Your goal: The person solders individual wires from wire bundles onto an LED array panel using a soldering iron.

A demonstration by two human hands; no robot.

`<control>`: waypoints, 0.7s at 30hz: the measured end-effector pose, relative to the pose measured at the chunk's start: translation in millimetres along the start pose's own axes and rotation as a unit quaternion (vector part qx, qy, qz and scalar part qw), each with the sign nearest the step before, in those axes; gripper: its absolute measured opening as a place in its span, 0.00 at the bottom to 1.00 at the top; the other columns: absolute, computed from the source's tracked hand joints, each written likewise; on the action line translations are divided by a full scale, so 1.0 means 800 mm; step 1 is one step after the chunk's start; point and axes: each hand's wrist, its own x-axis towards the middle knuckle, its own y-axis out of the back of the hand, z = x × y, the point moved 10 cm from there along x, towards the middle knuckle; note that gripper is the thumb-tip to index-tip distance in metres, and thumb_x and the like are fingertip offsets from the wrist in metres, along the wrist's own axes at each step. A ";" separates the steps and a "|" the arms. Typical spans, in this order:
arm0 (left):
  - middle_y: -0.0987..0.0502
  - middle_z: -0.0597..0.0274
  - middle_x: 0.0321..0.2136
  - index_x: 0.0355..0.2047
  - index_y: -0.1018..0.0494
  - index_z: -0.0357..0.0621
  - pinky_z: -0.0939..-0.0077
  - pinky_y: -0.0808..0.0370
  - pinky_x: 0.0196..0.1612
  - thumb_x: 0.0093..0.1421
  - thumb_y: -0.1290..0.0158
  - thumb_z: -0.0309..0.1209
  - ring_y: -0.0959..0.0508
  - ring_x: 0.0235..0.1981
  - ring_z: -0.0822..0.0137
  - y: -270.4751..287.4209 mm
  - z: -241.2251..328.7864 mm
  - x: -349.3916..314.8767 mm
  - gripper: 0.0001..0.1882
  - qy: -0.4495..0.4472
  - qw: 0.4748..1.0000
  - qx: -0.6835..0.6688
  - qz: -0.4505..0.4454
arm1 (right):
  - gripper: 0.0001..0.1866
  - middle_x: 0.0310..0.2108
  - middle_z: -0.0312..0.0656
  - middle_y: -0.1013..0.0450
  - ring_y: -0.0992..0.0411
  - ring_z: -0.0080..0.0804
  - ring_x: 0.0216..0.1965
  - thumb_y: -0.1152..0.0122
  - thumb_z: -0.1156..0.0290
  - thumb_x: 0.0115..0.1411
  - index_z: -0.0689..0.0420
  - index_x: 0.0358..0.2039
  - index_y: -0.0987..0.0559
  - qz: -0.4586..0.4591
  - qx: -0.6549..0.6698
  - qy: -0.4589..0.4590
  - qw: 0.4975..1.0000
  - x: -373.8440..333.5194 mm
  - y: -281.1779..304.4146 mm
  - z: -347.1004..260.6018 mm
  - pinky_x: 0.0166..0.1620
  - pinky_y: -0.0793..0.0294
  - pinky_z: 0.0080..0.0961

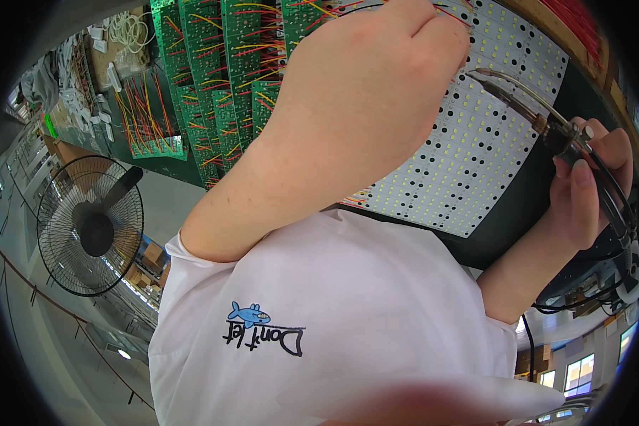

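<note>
My left hand (412, 53) is closed over the upper part of a white LED circuit panel (468, 163); its fingertips are hidden or cut off by the top edge. Thin red and black wires come out beside its fingers, but what they pinch is hidden. At the right, my right hand (589, 177) grips a soldering iron (539, 121) with a thin metal feed tube along it. The iron's tip points at the panel, close to my left hand. Rows of green circuit boards (227, 78) with red and yellow wires lie left of my left forearm.
A separate green board (160, 147) with upright wires lies at the left, near white connectors and a coil of pale cable (129, 30). A black fan (96, 231) stands by the table's left side. Red wires (575, 25) lie at the top right, beyond a wooden edge.
</note>
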 end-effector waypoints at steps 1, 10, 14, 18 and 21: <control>0.28 0.58 0.29 0.36 0.28 0.41 0.68 0.24 0.27 0.57 0.47 0.24 0.22 0.27 0.57 0.002 0.007 0.000 0.06 -0.026 0.999 0.034 0.006 | 0.15 0.23 0.39 0.36 0.40 0.22 0.24 0.36 0.70 0.56 0.58 0.27 0.36 -0.009 0.019 0.009 1.000 0.001 0.002 -0.001 0.27 0.41 0.17; 0.22 0.59 0.28 0.31 0.23 0.42 0.66 0.25 0.33 0.54 0.38 0.24 0.21 0.31 0.56 0.029 0.002 -0.014 0.05 -0.005 0.996 -0.065 0.058 | 0.14 0.24 0.40 0.34 0.38 0.21 0.23 0.36 0.70 0.55 0.58 0.26 0.34 0.071 0.073 -0.002 0.995 0.003 0.013 -0.010 0.26 0.40 0.16; 0.23 0.59 0.28 0.31 0.22 0.43 0.61 0.25 0.34 0.56 0.38 0.27 0.22 0.32 0.53 0.095 -0.012 -0.047 0.04 0.026 0.983 0.116 0.138 | 0.13 0.24 0.40 0.33 0.37 0.20 0.23 0.35 0.71 0.54 0.59 0.26 0.33 0.087 0.098 -0.007 0.991 -0.003 0.017 -0.003 0.26 0.40 0.15; 0.23 0.60 0.28 0.29 0.20 0.45 0.57 0.27 0.36 0.59 0.41 0.34 0.23 0.33 0.53 0.108 -0.049 -0.066 0.07 0.152 0.947 0.261 0.113 | 0.11 0.25 0.39 0.32 0.37 0.20 0.22 0.36 0.73 0.52 0.58 0.27 0.32 0.094 0.112 -0.007 0.989 -0.001 0.016 -0.006 0.25 0.39 0.14; 0.23 0.61 0.28 0.27 0.19 0.46 0.57 0.28 0.37 0.59 0.41 0.35 0.23 0.33 0.54 0.107 -0.049 -0.067 0.08 0.147 0.941 0.271 0.139 | 0.09 0.25 0.38 0.32 0.36 0.19 0.22 0.38 0.77 0.53 0.58 0.27 0.32 0.105 0.139 -0.013 0.985 -0.001 0.018 -0.004 0.25 0.37 0.13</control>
